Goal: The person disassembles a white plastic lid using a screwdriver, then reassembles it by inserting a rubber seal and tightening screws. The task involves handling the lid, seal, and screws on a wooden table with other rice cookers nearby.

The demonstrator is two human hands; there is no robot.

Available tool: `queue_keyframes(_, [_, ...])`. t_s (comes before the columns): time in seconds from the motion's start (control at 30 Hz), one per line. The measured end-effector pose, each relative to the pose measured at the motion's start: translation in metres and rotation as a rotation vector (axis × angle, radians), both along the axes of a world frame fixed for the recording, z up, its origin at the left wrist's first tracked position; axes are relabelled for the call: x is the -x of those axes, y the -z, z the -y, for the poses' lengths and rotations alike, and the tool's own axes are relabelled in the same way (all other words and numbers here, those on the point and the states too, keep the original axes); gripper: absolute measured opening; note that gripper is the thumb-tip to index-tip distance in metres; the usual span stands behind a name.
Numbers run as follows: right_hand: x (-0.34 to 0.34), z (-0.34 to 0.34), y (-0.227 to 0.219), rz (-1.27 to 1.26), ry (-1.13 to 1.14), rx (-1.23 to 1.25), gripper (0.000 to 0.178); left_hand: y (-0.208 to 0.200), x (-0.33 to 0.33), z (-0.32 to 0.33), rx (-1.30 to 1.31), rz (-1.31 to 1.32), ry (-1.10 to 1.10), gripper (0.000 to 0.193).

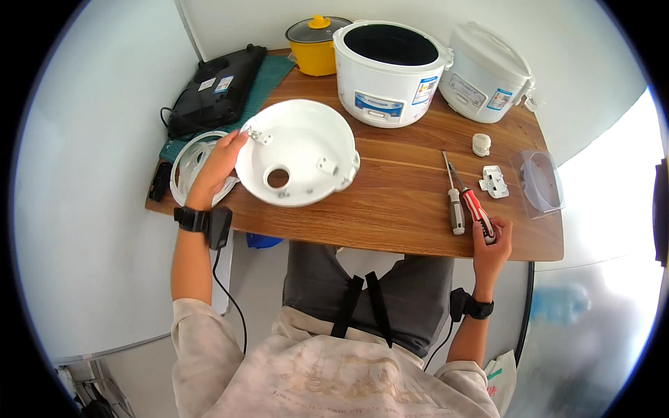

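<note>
White shell (301,155), R of L hand (221,161) pinching rim; R hand (494,245) grips red screwdriver (474,205)

Beige printed shirt (334,383), dark grey trousers (305,292), black wristbands (191,219), boxy black modules (221,228), thin black cables (244,334)

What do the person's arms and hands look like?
The loose, short sleeves are pale cream. Each wrist wears a black strap with a black box on it, and a thin black cable runs from each box. The fingers have no gloves.
</note>
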State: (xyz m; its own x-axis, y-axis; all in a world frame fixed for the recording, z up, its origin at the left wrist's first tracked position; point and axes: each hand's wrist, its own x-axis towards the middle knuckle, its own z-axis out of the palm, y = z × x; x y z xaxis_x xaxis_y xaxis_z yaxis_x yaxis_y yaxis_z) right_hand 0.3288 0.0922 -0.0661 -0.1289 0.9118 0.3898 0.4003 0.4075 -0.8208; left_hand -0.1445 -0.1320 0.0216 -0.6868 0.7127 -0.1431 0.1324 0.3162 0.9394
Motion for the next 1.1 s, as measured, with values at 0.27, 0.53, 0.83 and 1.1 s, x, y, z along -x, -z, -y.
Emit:
queue_keyframes(0.27, [-0.002, 0.002, 0.003, 0.063, -0.011, -0.061, 0.026, 0.020, 0.061, -0.016, -0.097, 0.068, -0.178, 0.040])
queue_keyframes(0.53, [0.000, 0.003, 0.002, 0.045, -0.034, -0.057, 0.026, 0.036, 0.089, -0.035, -0.145, 0.141, -0.282, 0.040])
queue_keyframes(0.83, [-0.002, 0.001, 0.005, 0.099, -0.007, -0.099, 0.026, 0.042, 0.102, -0.044, -0.167, 0.234, -0.284, 0.043])
queue_keyframes(1.1, [-0.003, 0.004, 0.004, 0.171, -0.006, -0.118, 0.025, 0.011, 0.076, -0.001, -0.199, -0.015, -0.382, 0.043])
